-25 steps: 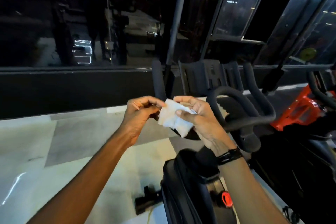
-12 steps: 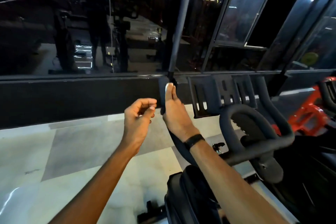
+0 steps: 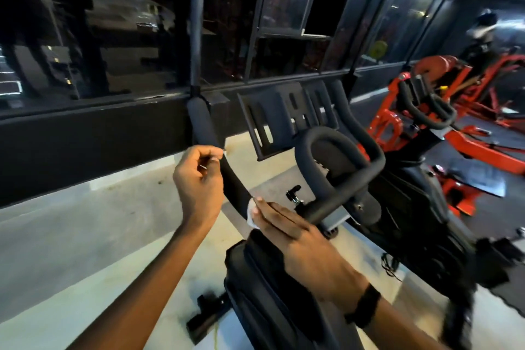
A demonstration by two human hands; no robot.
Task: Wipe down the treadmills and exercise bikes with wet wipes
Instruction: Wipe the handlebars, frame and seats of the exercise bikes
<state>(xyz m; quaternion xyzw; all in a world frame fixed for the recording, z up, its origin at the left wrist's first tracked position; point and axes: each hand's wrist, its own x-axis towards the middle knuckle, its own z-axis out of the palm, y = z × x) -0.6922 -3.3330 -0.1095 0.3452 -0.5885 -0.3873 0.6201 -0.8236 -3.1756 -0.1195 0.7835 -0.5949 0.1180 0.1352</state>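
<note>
A black exercise bike (image 3: 272, 298) stands in front of me, its handlebars pointing toward the window. My right hand (image 3: 287, 226) lies with straight fingers along the lower part of the left handlebar arm (image 3: 203, 125), pressing a white wet wipe (image 3: 251, 214) against it. Only an edge of the wipe shows past the fingertips. My left hand (image 3: 199, 179) hovers just left of that arm with loosely curled fingers, thumb near the forefinger, holding nothing I can make out. The looped centre grip (image 3: 343, 139) and slotted device holder (image 3: 287, 116) are to the right.
A dark glass wall with a low black sill (image 3: 93, 139) runs across the back. Red and black gym machines (image 3: 460, 128) stand at the right. Pale tiled floor (image 3: 85, 236) lies to the left of the bike.
My right hand has slid the wipe down the left handlebar arm from its top end to near its base. My left hand, which let go of the wipe, stays beside the bar.
</note>
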